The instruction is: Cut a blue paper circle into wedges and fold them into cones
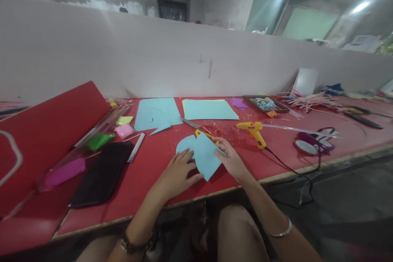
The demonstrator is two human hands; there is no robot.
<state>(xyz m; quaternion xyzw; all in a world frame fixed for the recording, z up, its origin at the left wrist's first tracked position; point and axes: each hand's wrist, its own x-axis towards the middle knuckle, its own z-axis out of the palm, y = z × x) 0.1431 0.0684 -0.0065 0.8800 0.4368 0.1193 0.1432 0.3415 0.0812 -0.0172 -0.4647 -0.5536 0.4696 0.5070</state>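
Note:
A light blue cut paper piece (204,155) lies on the red table (147,172) in front of me. My left hand (178,172) rests on its left edge with the fingers stretched flat. My right hand (230,159) grips the right side of the same piece, thumb on top. Just behind the paper lie scissors with yellow and red handles (205,130).
Two larger blue sheets (158,114) (208,109) lie further back. A yellow glue gun (253,129) with a black cord sits to the right. A black tray (101,174), coloured clay packs (98,141), a red board (46,131) stand left. A white partition (184,61) closes the back.

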